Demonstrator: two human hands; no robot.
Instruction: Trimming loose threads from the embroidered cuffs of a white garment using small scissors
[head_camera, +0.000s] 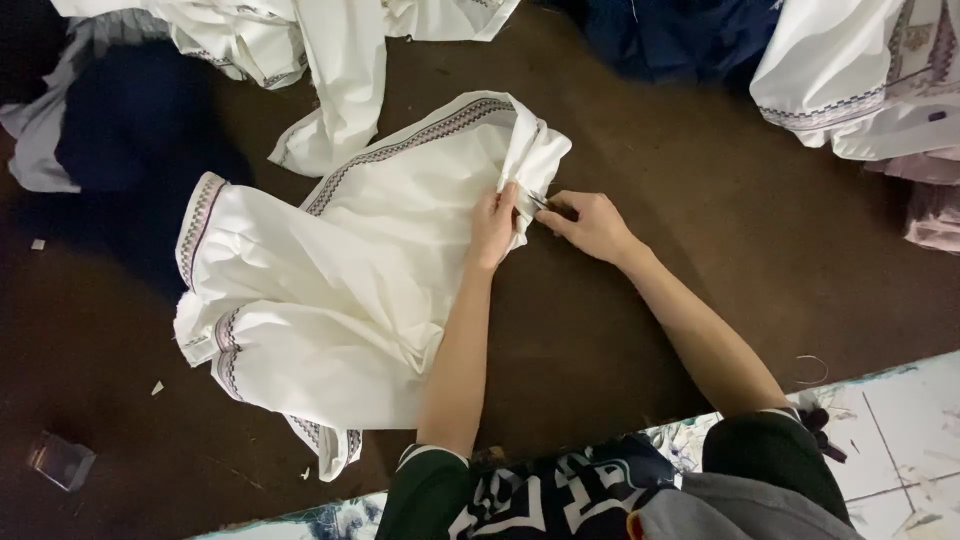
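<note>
A white garment (330, 270) with embroidered trim bands lies spread on the dark brown floor (620, 330). My left hand (493, 225) pinches a fold at the garment's right edge. Just to its right, my right hand (590, 222) grips a small metal cutting tool (541, 204), which looks like thread snips. The tool's tip touches the cloth beside my left fingers.
More white trimmed garments lie piled at the top left (300, 40) and top right (860, 80). Dark blue cloth (680, 35) sits at the top centre and another dark bundle (130, 130) at the left. A small clear box (60, 460) rests at lower left. Pale tiles (900, 430) begin at lower right.
</note>
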